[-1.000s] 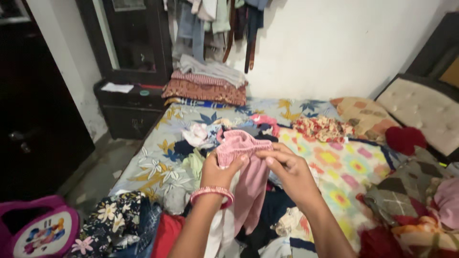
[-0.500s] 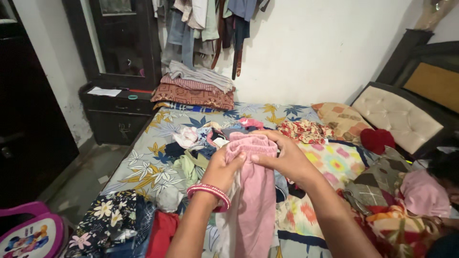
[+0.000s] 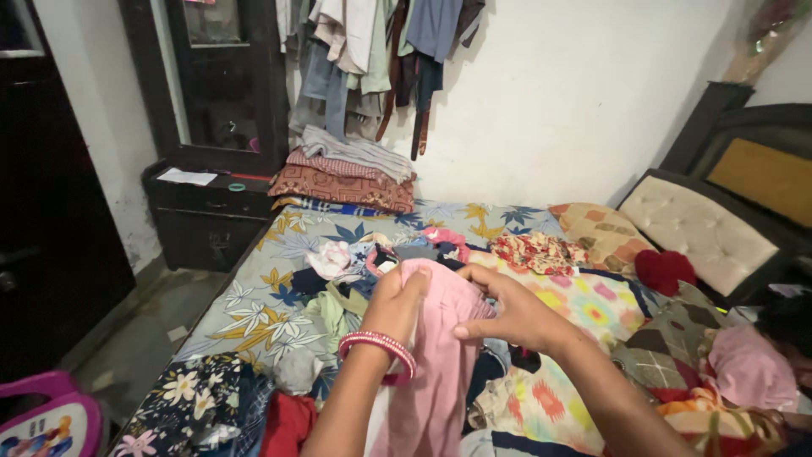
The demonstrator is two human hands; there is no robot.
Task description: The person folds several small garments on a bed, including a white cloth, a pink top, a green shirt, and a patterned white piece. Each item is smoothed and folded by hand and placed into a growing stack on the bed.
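So there's this soft pink cloth garment (image 3: pixel 440 355), looks like little pants, held up over the bed and hanging down between the two forearms. The left hand (image 3: pixel 396 303) has its fingers curled shut around the top edge on one side, and there's a pink beaded bangle (image 3: pixel 378 345) on that wrist. The right hand (image 3: pixel 507 311) pinches the other side of the top edge, thumb sticking out underneath, fingers closed on the fabric. Both hands sit close together, almost touching.

Right behind the garment there's a messy heap of small mixed clothes (image 3: pixel 355 262), white, green, navy and pink bits all tangled up, lying on the grey bedsheet with yellow and blue leaf print (image 3: pixel 254 296). Next to that, a bright patchwork quilt with flower squares (image 3: pixel 592 309), and a red floral cloth (image 3: pixel 537 251) bunched up on it. Further back by the wall, a stack of folded cloths (image 3: pixel 347 173) sits at the bed's far edge, with clothes hanging on the wall (image 3: pixel 381 42) above. A dark wooden cabinet (image 3: pixel 211 203) stands at the left, and a cream tufted headboard (image 3: pixel 702 228) at the right, near a red round cushion (image 3: pixel 664 269).
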